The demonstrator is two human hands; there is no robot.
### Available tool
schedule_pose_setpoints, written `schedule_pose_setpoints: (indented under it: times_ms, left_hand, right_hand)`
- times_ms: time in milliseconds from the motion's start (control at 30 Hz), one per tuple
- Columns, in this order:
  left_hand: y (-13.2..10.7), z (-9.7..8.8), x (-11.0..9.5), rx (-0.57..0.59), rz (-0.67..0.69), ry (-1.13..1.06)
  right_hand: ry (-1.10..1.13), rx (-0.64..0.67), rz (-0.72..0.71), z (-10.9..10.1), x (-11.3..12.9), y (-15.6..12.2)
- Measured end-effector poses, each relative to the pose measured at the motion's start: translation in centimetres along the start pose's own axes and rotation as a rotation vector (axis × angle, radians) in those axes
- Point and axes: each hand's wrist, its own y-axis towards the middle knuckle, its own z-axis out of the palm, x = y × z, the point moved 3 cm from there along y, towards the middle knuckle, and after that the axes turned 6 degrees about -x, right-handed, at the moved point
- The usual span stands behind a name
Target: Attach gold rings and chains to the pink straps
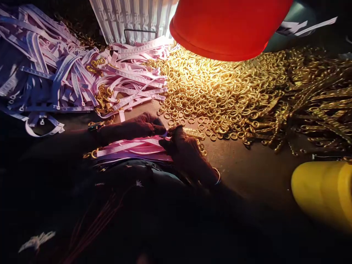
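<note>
The bundle of pink strips [129,148] lies across the lap at the worktop's [247,165] edge. The left hand [137,127] is curled closed over its tips, and the right hand [187,154] meets it there, its grip too dark to tell. Best keep the tips pinched steady in the light, near the gold rings [220,91].

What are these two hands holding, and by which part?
A bundle of pale pink strips, held at its right end: the left hand lies over it, the right hand pinches the tips.
</note>
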Motion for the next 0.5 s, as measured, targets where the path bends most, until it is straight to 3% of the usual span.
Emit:
schedule_pose_setpoints:
  times_ms: [133, 267, 500]
  left_hand:
    - [-2.1, 1.3, 1.6, 0.133, -0.035, -0.011]
    - [-3.5, 1.7, 1.6, 0.073, 0.040, -0.031]
    - [-2.9, 2.0, 2.4, 0.056, 0.048, -0.055]
  right_hand:
    - [0.043, -0.008, 0.076, 1.3, 0.2, -1.9]
    - [0.176, 0.007, 0.150, 1.7, 0.3, -2.1]
    - [0.214, 0.097, 0.070, 2.3, 0.5, -1.5]
